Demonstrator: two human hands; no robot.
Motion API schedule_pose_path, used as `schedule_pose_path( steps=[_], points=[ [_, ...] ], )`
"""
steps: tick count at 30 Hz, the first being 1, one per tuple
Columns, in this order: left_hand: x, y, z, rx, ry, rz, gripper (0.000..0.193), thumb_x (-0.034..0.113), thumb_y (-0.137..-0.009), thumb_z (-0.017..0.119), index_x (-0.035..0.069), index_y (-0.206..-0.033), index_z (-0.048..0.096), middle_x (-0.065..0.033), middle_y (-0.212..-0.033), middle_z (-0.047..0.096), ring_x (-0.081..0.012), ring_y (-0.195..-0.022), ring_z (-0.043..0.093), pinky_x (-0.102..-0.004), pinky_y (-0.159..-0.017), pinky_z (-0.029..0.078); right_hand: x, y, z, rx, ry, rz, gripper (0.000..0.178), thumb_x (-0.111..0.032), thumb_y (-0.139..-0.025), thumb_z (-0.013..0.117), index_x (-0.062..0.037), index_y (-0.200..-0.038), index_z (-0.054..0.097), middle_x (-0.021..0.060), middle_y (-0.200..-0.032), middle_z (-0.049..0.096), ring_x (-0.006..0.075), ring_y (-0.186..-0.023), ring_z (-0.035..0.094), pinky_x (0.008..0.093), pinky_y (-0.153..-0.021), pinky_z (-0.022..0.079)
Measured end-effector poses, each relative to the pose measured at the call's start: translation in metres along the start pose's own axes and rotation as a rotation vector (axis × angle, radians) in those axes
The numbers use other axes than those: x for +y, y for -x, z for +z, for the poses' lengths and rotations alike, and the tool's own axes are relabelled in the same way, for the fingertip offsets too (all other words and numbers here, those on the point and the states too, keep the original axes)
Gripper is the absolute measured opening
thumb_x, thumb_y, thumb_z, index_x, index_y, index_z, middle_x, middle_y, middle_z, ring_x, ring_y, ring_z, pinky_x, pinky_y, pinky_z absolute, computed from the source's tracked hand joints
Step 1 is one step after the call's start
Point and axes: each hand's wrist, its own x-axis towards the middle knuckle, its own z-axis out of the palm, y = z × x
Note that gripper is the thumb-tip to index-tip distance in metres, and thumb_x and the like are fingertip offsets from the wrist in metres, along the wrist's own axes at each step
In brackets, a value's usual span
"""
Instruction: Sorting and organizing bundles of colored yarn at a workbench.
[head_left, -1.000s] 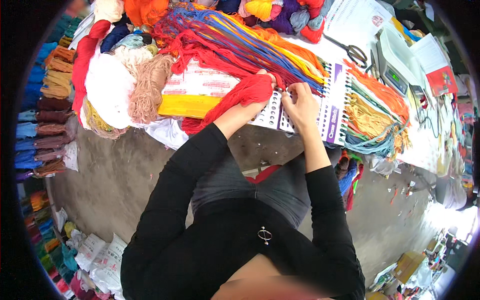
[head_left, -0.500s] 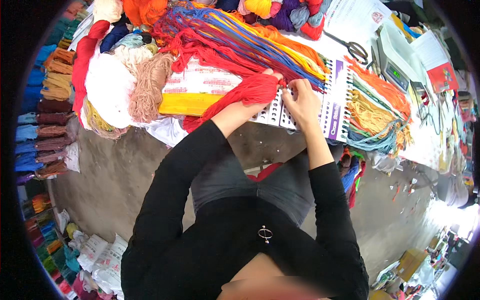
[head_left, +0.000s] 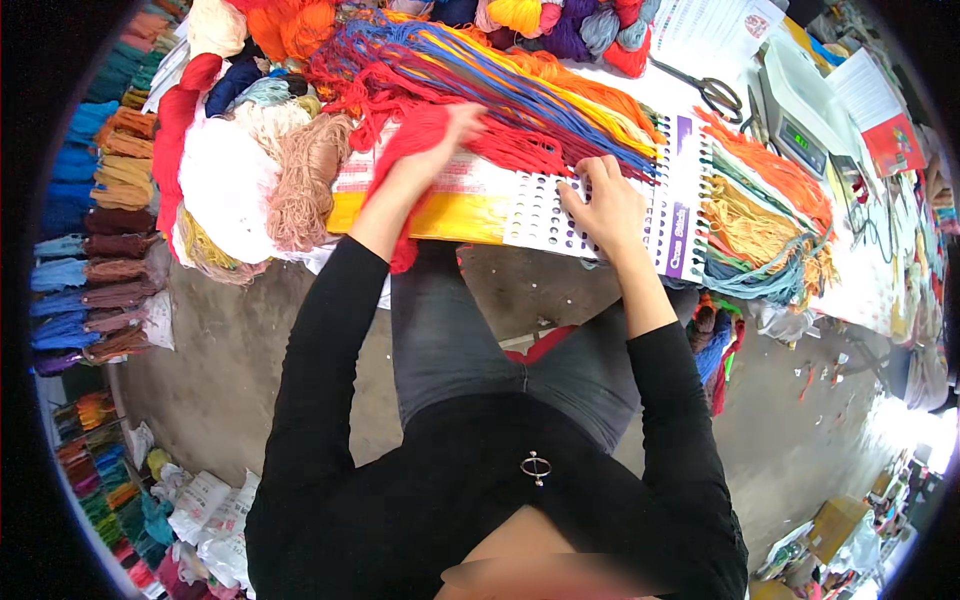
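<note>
A hank of red embroidery thread (head_left: 408, 138) is bunched around my left hand (head_left: 440, 150), its tail hanging down by the wrist past the table's front edge. The hand's fingertips are smeared by motion. My right hand (head_left: 610, 210) rests on a white thread card (head_left: 538, 212) with rows of punched holes, thumb and fingers apart and nothing seen between them. Red strands (head_left: 530, 152) lie along the card's upper edge, their ends close to the right fingertips. Blue, dark red and yellow strands (head_left: 560, 100) stretch diagonally beyond them.
A purple-and-white strip (head_left: 680, 205) with holed edges carries orange, gold and blue-grey threads on its right. Scissors (head_left: 712, 92) and a digital scale (head_left: 795, 110) lie at the far right. White and brown hanks (head_left: 303, 175) are heaped left, beside a yellow band (head_left: 460, 218).
My left hand has moved left and away from the card, taking the red hank along. My right hand stays by the card's upper edge, where the red strands now lie.
</note>
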Motion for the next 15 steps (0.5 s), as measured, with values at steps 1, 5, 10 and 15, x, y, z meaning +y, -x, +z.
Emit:
schedule_pose_path(
  steps=[1,5,10,15],
  points=[
    [0.010,0.012,0.022,-0.229,0.292,0.010,0.048,0.038,-0.097,0.034,0.000,-0.119,0.052,-0.0128,-0.115,0.057,-0.0217,-0.106,0.055,-0.0329,-0.095,0.040,0.003,0.001,0.001,0.009,0.001,-0.001,0.033,-0.038,-0.077,0.060,-0.0113,-0.095,0.055,0.0066,-0.091,0.054,0.0266,-0.079,0.060,0.0407,-0.066,0.047],
    [-0.003,0.006,0.010,-0.116,0.187,-0.173,0.054,0.049,-0.094,0.033,0.007,-0.121,0.055,-0.0073,-0.128,0.050,-0.0183,-0.118,0.045,-0.0313,-0.104,0.028,-0.001,0.003,0.001,0.034,-0.012,-0.012,0.033,-0.039,-0.077,0.060,-0.0113,-0.095,0.055,0.0060,-0.090,0.054,0.0261,-0.078,0.060,0.0404,-0.065,0.047],
    [-0.013,-0.017,-0.055,0.274,-0.590,0.095,0.039,0.038,-0.091,0.042,0.007,-0.094,0.065,-0.0142,-0.090,0.064,-0.0253,-0.085,0.061,-0.0342,-0.080,0.045,-0.001,0.003,0.003,0.001,0.020,0.024,0.037,-0.043,-0.076,0.060,-0.0110,-0.095,0.055,0.0067,-0.090,0.054,0.0265,-0.079,0.059,0.0398,-0.066,0.045],
    [-0.005,0.003,0.025,0.201,-0.771,0.347,0.020,0.021,-0.080,0.059,0.010,-0.094,0.066,-0.0154,-0.086,0.060,-0.0320,-0.087,0.057,-0.0395,-0.077,0.045,-0.012,0.002,0.006,0.042,0.182,0.032,0.052,-0.048,-0.073,0.062,-0.0023,-0.096,0.053,0.0137,-0.090,0.052,0.0320,-0.080,0.058,0.0433,-0.067,0.046]
  ],
)
